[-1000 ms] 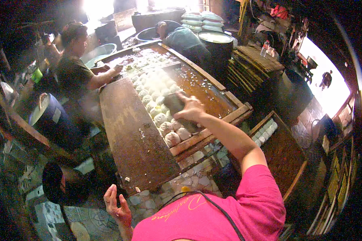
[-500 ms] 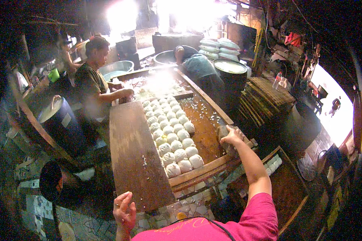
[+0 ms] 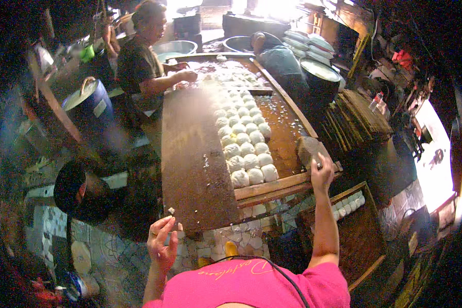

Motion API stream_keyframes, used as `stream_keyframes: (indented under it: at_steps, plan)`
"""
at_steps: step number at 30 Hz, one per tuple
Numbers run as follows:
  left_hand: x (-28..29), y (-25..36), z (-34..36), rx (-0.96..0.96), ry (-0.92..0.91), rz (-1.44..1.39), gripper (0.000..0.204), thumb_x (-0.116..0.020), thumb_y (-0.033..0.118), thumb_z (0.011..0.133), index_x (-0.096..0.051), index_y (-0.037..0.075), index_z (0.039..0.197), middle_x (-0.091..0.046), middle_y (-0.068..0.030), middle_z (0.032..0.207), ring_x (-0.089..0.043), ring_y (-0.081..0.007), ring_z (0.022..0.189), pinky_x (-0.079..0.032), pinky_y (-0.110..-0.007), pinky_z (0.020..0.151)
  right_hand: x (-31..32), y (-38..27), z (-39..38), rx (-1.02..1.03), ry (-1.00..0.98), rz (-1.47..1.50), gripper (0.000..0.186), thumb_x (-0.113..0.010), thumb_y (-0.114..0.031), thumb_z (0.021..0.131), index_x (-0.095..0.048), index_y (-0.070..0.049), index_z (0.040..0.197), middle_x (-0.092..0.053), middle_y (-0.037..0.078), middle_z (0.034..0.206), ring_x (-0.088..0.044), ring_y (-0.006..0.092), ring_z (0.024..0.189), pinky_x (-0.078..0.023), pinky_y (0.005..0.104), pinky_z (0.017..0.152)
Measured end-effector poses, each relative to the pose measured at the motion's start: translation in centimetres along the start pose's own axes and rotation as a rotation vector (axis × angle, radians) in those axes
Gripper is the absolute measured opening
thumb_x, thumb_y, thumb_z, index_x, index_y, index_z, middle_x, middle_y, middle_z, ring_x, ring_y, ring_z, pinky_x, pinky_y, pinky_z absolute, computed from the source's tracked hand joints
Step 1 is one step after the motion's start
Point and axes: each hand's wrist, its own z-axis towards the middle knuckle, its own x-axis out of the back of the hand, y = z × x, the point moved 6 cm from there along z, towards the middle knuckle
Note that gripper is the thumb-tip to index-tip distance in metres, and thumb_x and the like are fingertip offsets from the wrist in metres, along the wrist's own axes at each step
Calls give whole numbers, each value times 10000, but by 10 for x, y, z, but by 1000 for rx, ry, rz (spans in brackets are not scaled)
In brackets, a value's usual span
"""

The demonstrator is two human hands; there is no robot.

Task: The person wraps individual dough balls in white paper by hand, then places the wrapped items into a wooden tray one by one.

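Dark block point(image 3: 307, 148) at tray rim point(image 3: 282, 185), apart from buns point(image 3: 247, 149).

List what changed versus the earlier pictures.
The block moved right, off the bundles, to the tray's near right corner. The right hand carried it there and seems to have let go; contact is unclear. Unchanged: bundles in rows, left hand raised near the board.

Room over board point(image 3: 192, 159); dough balls point(image 3: 247, 149) alongside

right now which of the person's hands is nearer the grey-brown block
Right: the right hand is at the near side of the block, touching or almost touching. The left hand is well away leftward, near the wooden board.
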Motion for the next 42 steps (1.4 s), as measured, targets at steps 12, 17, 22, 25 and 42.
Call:
stream_keyframes:
  at_steps: [12,17,22,25,42]
  plan:
    - [19,-27,-9,-91,-71,-98,333,-595,9,769,-611,51,1099,-587,-105,1104,-556,-260,1018,-454,-343,871,83,-22,-210,-436,-57,36,230,-610,-62,786,-633,-58,1015,-652,81,923,-600,223,881,-447,355,838]
    - [14,-36,-3,-128,-86,-193,320,-581,11,772,-612,34,1090,-588,-123,1098,-565,-267,1020,-454,-346,883,103,-56,-219,-332,-28,-24,186,-604,-53,802,-648,-31,982,-663,89,904,-622,210,840,-480,323,784]
    - [16,-42,11,-100,-87,-242,306,-561,18,779,-614,13,1080,-597,-137,1095,-570,-265,1037,-442,-347,899,111,-80,-224,-310,-35,12,174,-612,-58,799,-655,-33,966,-664,95,904,-623,199,831,-482,311,774]
    - [13,-48,19,-48,-98,-287,296,-556,33,789,-619,15,1078,-600,-135,1096,-569,-249,1036,-431,-328,901,107,-91,-225,-292,-43,64,159,-603,-44,798,-660,-26,946,-667,88,891,-626,177,822,-482,291,764]
    - [-66,-162,68,710,-220,-538,519,-579,219,868,-432,-91,1257,-521,-194,1233,-501,-208,1124,-381,-313,951,-105,-164,-142,-317,-740,643,249,-616,-143,839,-621,38,1009,-664,77,917,-612,121,784,-486,257,705]
